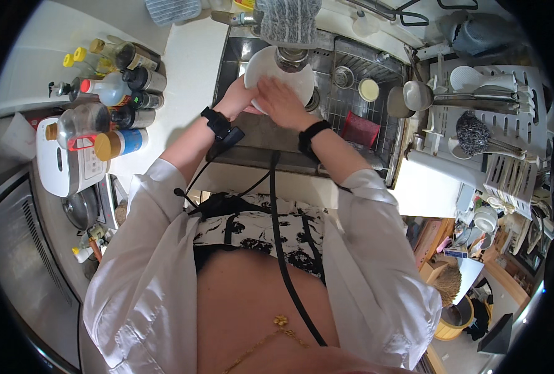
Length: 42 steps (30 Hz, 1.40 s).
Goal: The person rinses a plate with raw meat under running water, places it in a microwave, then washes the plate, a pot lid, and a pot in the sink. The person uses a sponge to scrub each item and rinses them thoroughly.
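A white bowl is tilted over the metal sink, below the faucet's metal outlet. My left hand grips the bowl's left edge, its fingers partly hidden behind the bowl. My right hand lies flat on the inner face of the bowl with its fingers together, holding nothing. Whether water is running is hard to tell. A grey striped cloth covers the top of the faucet, whose lever points left.
Right of the bowl, a wire rack in the sink carries a round pale lid, a metal strainer cup and a red mesh pouch. Bottles line the left counter near a white appliance. Ladles hang at right.
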Available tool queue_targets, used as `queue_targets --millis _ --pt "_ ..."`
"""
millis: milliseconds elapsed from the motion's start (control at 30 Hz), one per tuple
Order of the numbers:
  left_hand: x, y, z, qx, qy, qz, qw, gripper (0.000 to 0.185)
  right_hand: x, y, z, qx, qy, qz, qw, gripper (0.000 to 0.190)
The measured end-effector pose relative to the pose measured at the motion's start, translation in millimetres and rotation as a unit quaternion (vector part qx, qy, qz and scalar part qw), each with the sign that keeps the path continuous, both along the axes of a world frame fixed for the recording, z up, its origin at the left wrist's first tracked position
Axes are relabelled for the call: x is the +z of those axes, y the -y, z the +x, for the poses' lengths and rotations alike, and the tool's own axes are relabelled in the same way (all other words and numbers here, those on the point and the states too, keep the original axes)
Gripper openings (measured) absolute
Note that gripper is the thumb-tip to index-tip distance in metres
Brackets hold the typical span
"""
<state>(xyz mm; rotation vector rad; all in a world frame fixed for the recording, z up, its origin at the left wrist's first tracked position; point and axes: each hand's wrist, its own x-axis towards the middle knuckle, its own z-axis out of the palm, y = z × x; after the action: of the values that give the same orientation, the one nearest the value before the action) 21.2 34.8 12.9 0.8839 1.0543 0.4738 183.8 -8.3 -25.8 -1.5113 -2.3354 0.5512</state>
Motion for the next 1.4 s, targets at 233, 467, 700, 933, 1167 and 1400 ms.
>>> queue_targets --millis 233,467,700,933,1167,1400 --pt "-17 2 -12 0.024 0.077 -0.054 0.995 0.047 32 21 51 -0.022 0.067 0.06 0.996 0.052" --pt "-52 13 12 0.0 0.21 -0.174 0.962 0.043 51 17 47 -0.401 -0.264 -0.136 0.867 0.042" --pt "-73 -40 42 -0.258 -0.193 0.232 0.918 0.043 52 4 114 -0.146 -0.135 -0.184 0.963 0.044" --pt "-41 -48 35 -0.358 -0.231 0.416 0.803 0.032 59 -34 89 0.018 0.108 -0.11 0.988 0.028" --pt "-32 -50 15 -0.302 -0.231 0.511 0.771 0.031 51 -54 30 -0.192 -0.127 -0.222 0.948 0.025" --pt "-66 -13 -1 -0.106 -0.131 0.114 0.979 0.041 43 -56 61 -0.026 -0.003 0.053 0.998 0.019"
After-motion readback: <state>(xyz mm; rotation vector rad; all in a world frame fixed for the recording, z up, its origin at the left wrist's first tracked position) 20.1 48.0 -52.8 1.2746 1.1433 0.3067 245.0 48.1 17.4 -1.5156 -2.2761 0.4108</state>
